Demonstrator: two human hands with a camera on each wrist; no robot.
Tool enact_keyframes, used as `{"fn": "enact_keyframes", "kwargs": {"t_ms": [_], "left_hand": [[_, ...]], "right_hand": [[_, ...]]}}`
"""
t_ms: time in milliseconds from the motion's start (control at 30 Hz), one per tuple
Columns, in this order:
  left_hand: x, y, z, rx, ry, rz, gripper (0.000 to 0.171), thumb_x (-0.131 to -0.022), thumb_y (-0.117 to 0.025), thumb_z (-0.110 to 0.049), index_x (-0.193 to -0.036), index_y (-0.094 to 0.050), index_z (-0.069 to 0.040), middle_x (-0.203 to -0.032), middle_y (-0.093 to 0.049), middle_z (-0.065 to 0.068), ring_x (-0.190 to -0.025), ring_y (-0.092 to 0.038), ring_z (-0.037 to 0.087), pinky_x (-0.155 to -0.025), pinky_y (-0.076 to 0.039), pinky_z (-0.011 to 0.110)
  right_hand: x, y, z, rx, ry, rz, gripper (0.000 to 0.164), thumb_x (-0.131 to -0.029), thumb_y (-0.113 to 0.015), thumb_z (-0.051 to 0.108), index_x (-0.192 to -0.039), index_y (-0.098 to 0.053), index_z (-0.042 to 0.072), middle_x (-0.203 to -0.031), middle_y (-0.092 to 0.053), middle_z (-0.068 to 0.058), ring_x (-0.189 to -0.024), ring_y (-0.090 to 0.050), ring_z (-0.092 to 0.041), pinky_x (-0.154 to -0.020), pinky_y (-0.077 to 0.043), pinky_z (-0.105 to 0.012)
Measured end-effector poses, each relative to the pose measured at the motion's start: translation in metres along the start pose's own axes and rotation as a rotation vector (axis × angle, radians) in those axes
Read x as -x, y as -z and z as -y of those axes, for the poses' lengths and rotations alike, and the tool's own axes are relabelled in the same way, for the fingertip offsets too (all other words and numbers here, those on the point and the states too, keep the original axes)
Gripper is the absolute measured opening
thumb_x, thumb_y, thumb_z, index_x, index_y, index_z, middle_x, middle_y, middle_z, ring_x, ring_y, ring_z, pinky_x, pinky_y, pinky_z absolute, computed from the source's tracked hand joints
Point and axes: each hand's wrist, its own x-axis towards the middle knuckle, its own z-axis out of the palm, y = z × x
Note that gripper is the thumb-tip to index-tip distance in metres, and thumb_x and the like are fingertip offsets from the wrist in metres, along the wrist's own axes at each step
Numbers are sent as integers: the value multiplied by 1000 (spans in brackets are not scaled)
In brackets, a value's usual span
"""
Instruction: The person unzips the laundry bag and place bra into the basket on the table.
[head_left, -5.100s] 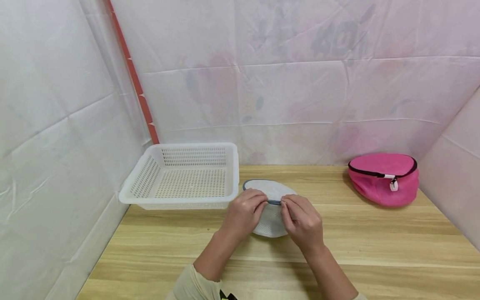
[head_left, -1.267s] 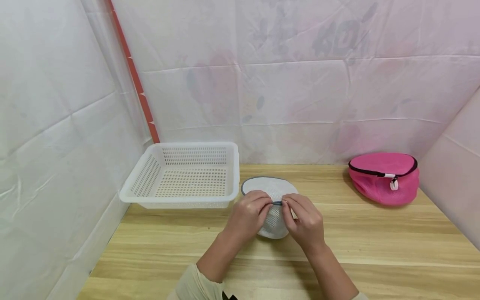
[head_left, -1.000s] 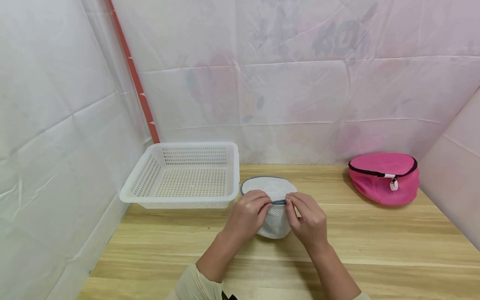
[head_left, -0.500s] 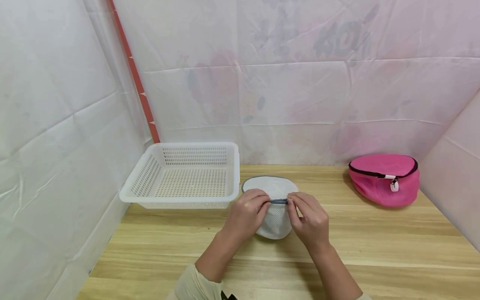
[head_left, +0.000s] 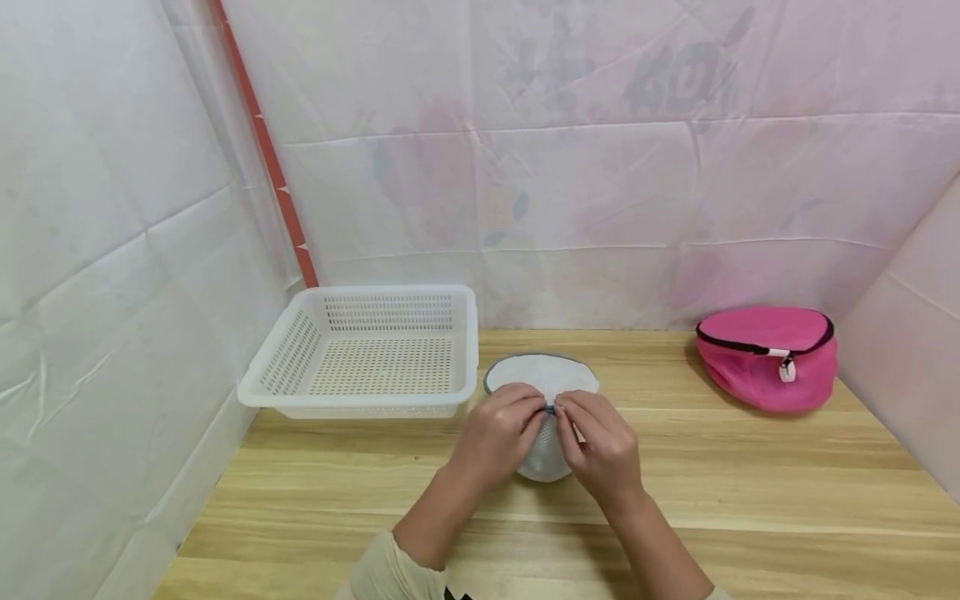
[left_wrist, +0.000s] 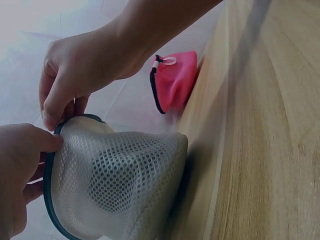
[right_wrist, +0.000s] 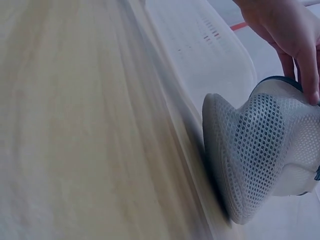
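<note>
A small white mesh laundry bag (head_left: 543, 467) with a dark blue-grey trim stands on the wooden table in front of me. My left hand (head_left: 497, 433) pinches that trim at the near side of the bag's top. Right beside it, my right hand (head_left: 603, 442) pinches the same edge, fingertips close to the left ones. In the left wrist view, the thumb of the left hand (left_wrist: 17, 165) presses on the bag's rim, with the right hand (left_wrist: 85, 65) above. The right wrist view has the mesh bag (right_wrist: 260, 145) touching the table. Fingers cover the trim's middle stretch.
A white perforated plastic basket (head_left: 390, 400) stands at the back left, close to the mesh bag. At the back right is a pink mesh bag (head_left: 772, 367) with a black zipper and white pull. White sheeting (head_left: 570, 183) walls the table (head_left: 750, 500) behind and at the sides.
Over the last half second my right hand has shifted left, closer to the left hand, so less trim shows between them. Earlier it had moved slightly right. Basket and pink bag stay put.
</note>
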Motion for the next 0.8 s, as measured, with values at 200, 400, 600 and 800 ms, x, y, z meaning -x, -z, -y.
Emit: {"fn": "enact_keyframes", "kwargs": {"t_ms": [200,400,600,800], "left_hand": [[1,-2,-1,-5,-11,0,6,-86,-74,-8,-92,-76,-7,-92,-71,-2,-92,-67,11,-92,-52,17],[2,-1,-1,-2,-1,3,6,-85,-75,-8,-91,-76,-7,-90,-71,-1,-91,-67,11,-90,-53,18],[2,-1,-1,-3,2,1,5,-84,-76,-7,-89,-76,-8,-89,-71,-1,-90,-67,11,-87,-54,18],[2,-1,0,-11,20,13,4,-84,-76,-8,-88,-76,-9,-90,-71,-2,-91,-66,11,-88,-54,18]], "right_hand": [[0,-1,3,0,14,30,26,-96,-60,13,-85,-74,-6,-84,-71,-13,-74,-67,-26,-71,-58,-29],[-1,1,3,16,8,40,27,-96,-59,14,-85,-74,-6,-85,-71,-13,-74,-68,-27,-71,-58,-31],[-1,1,2,22,10,37,28,-96,-59,15,-84,-74,-5,-84,-72,-13,-74,-68,-27,-72,-58,-30],[0,3,-3,17,2,1,30,-96,-59,15,-82,-74,-7,-83,-72,-15,-72,-68,-29,-72,-58,-30]]}}
